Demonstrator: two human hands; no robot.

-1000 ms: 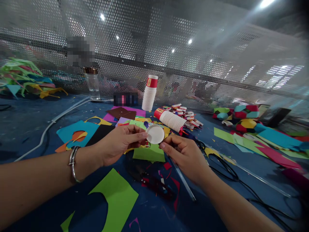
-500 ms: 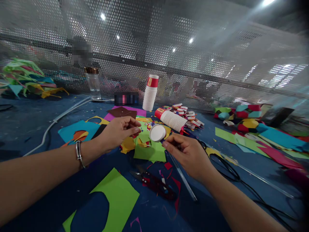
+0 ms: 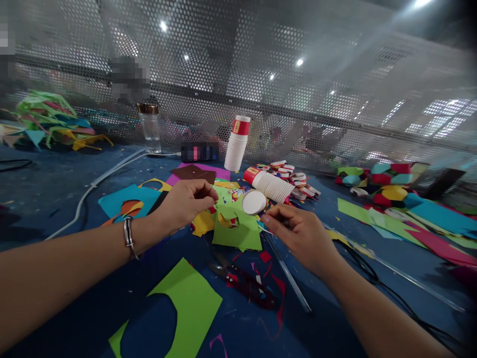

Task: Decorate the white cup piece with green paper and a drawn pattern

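Head view: pinching a round white disc (image 3: 254,202), without long axis, by its near edge in the right hand (image 3: 300,236), just past the far right corner of the green sheet (image 3: 238,238). Curling the left hand (image 3: 184,203) loosely, contents unclear, left of the sheet, farther from the disc, after gripping with both hands a second earlier.

Bare human left hand (image 3: 182,204) and bare human right hand (image 3: 301,238), which faced each other, apart.
Unsleeved left forearm (image 3: 82,268) reached in from the lower left; fingers of its hand were loosely curled, the thumb extended beneath them. Unsleeved right forearm (image 3: 372,303) slanted up from the lower right; thumb and forefinger met in a pinch, the other fingers bent inward.
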